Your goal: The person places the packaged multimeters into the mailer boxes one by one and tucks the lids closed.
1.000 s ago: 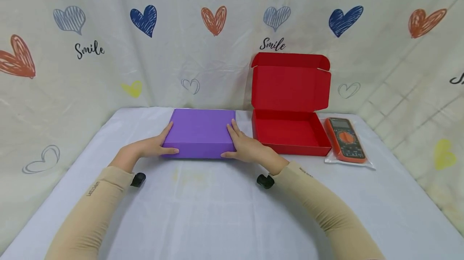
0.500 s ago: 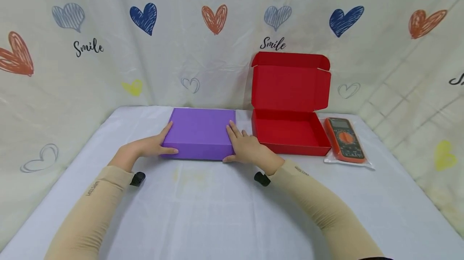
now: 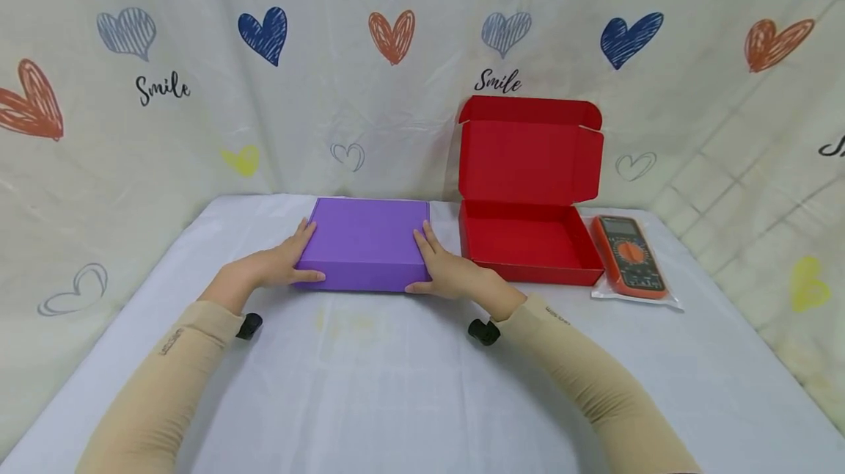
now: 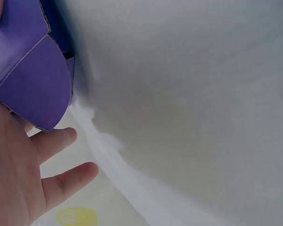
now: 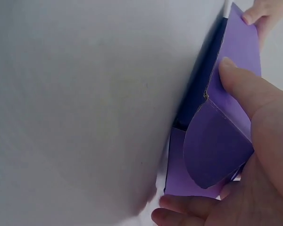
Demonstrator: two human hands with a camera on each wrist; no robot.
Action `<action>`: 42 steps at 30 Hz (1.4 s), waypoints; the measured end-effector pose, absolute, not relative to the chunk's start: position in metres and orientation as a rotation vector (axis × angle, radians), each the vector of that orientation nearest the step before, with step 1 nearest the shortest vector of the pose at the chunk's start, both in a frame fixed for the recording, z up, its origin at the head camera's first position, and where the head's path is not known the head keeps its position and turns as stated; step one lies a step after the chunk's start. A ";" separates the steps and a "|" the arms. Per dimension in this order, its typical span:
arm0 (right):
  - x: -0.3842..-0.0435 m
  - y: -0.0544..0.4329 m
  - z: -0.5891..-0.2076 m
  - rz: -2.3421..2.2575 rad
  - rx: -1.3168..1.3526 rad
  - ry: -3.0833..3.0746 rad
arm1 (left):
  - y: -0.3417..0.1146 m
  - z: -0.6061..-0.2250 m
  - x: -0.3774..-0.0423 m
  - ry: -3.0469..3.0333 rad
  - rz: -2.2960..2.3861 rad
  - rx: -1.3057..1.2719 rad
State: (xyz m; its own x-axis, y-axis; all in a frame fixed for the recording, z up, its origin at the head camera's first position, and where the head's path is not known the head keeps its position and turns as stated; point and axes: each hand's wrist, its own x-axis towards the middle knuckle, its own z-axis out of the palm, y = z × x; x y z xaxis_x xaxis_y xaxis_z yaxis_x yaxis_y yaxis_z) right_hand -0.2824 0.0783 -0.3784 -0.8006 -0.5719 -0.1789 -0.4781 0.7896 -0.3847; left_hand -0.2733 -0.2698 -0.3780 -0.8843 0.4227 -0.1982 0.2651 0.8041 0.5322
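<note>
Both hands are gripping the purple box (image 3: 364, 245) from opposite ends: the left hand (image 3: 273, 265) is holding its left end, the right hand (image 3: 454, 272) its right end, each with the thumb on the front face. This box is lying near the back edge of the worktop (image 3: 396, 393), left of the middle. In the right wrist view, one corner flap (image 5: 216, 146) is sticking out and a dark gap is showing beside the front panel (image 5: 243, 43), so its closure is perhaps not sitting tucked in. If the thumbs are pressing unevenly, the flap could bend or the cardboard could crease. The red box (image 3: 548, 274) is standing open just beside the right hand; a push toward the right edge could knock it into the multimeter (image 3: 631, 254), which is lying near the back right corner.
</note>
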 end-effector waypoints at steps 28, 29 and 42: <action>-0.278 0.070 -0.376 -0.162 -0.869 2.798 | -0.275 -0.379 -0.284 2.687 0.746 0.443; -0.278 0.070 -0.376 -0.173 -0.864 2.797 | -0.276 -0.379 -0.283 2.688 0.762 0.442; -0.279 0.070 -0.376 -0.229 -0.863 2.779 | -0.308 -0.379 -0.259 2.915 0.761 0.442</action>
State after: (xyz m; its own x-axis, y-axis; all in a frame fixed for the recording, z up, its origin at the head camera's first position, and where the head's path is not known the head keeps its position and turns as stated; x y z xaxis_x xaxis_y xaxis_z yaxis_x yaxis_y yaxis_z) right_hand -0.2786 0.0698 -0.3760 -0.8025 -0.5734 -0.1650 -0.5387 0.8152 -0.2127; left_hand -0.2594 -0.3085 -0.3790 -0.9533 0.3015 -0.0199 0.2532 0.8332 0.4916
